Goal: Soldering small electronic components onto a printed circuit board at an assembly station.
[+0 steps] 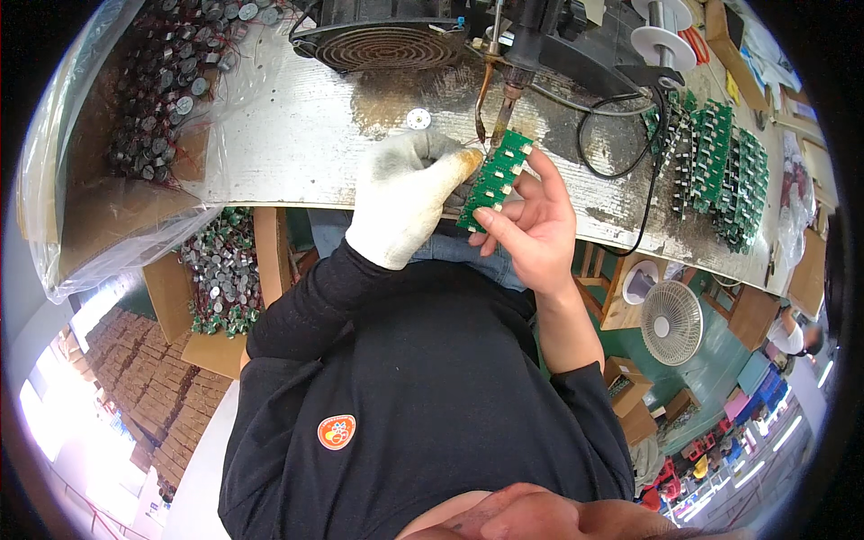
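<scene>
Nearest to the camera, a black long-sleeved shirt [423, 396] with a small orange round badge fills the lower middle of the view. Above it lies the large silver-grey worktable [297, 144] with dark burnt stains, curved by the lens. At its left side, a clear plastic bag of small round grey parts with thin wires [175, 81] sits inside a brown carton, close enough to reach. At the right edge of the table stand rows of green circuit boards [715, 166], packed upright together. A round black fan grille [387, 45] is at the far edge, behind the fixed soldering iron with a brown tip [508, 103] that points down at the table, so the work is brought up to it.

Both hands meet under this tip. The left hand [405, 198], in a white knitted glove with a yellowish fingertip, is curled closed, pressing at the edge of the narrow green circuit board strip with pale square parts [493, 180]. The bare right hand [531, 220] pinches the same strip between thumb and fingers, holding it tilted so its top end touches the iron tip.
</scene>
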### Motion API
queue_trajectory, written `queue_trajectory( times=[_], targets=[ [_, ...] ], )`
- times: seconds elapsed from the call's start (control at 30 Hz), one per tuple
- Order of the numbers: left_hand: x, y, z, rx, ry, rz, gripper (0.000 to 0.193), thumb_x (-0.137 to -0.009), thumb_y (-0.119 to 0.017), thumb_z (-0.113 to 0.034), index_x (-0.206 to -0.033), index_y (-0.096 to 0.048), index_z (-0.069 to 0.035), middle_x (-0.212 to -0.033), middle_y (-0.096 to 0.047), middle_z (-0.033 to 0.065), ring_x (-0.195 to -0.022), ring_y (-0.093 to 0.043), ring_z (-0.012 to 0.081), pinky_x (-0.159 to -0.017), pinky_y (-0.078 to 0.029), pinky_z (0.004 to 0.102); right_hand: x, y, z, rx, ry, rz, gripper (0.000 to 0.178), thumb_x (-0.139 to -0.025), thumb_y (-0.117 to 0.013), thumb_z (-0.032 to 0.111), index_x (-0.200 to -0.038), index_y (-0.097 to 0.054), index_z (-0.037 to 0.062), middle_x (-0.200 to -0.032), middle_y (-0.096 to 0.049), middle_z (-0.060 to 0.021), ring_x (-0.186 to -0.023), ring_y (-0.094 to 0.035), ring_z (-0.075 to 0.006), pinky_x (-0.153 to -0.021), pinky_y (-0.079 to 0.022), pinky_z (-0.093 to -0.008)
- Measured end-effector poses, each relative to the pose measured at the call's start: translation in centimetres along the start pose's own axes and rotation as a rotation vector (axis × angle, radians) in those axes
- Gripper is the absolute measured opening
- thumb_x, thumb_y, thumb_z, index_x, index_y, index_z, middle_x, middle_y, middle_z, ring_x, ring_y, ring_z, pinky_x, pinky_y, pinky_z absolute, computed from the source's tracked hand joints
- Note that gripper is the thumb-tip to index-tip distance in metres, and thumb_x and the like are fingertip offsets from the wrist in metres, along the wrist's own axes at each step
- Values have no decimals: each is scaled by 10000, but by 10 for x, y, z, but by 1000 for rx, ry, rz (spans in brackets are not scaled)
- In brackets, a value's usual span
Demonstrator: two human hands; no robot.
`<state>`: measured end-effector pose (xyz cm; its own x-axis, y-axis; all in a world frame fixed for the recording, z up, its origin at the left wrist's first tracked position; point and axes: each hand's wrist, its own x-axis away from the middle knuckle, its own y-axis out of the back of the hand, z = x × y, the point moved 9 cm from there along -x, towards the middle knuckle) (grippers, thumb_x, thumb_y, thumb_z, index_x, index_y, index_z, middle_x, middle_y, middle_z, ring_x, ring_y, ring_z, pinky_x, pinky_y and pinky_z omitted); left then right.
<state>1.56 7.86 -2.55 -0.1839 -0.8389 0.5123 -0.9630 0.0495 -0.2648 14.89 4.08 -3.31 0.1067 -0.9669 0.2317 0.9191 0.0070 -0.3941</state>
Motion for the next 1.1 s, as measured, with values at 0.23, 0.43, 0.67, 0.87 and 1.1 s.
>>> queue_trajectory(
  times=[0.23, 0.43, 0.67, 0.87, 1.1],
  targets=[
    [-1, 4, 13, -25, 35, -3, 158, -879, -611, -140, -912, -624, 14, -773, -645, 58, -666, -616, 110, -610, -498, 245, 2, 2, -4, 16, -7, 4, 749, -793, -612, -129, -1414, -233, 47, -1071, -553, -194, -648, -651, -190, -486, -526, -242],
    [-2, 4, 10, -56, 24, -17, 193, -875, -618, -157, -906, -632, 33, -774, -645, 61, -663, -604, 99, -588, -484, 236, 2, 1, -2, 14, -4, -9, 744, -796, -610, -129, -1414, -234, 43, -1067, -553, -194, -647, -651, -189, -480, -521, -238],
    [0, 2, 5, -12, 19, -2, 228, -868, -624, -165, -911, -642, 58, -774, -648, 68, -665, -596, 93, -576, -476, 230, 1, -1, 3, 10, -3, -6, 739, -795, -610, -130, -1412, -243, 41, -1050, -556, -178, -638, -653, -190, -475, -519, -237],
    [1, 7, 17, -23, 42, -39, 152, -878, -613, -139, -893, -620, 12, -749, -641, 55, -639, -615, 109, -584, -492, 234, 5, 1, -6, 14, -15, 9, 743, -794, -615, -128, -1413, -243, 45, -1046, -555, -176, -647, -657, -195, -474, -518, -237],
    [-2, 3, 17, 19, 92, -13, 154, -881, -609, -139, -889, -619, 14, -759, -644, 58, -661, -616, 108, -599, -495, 239, 3, 2, -3, 5, -9, -1, 736, -797, -616, -121, -1409, -243, 43, -1051, -549, -183, -649, -655, -201, -475, -519, -239]
  ],
)
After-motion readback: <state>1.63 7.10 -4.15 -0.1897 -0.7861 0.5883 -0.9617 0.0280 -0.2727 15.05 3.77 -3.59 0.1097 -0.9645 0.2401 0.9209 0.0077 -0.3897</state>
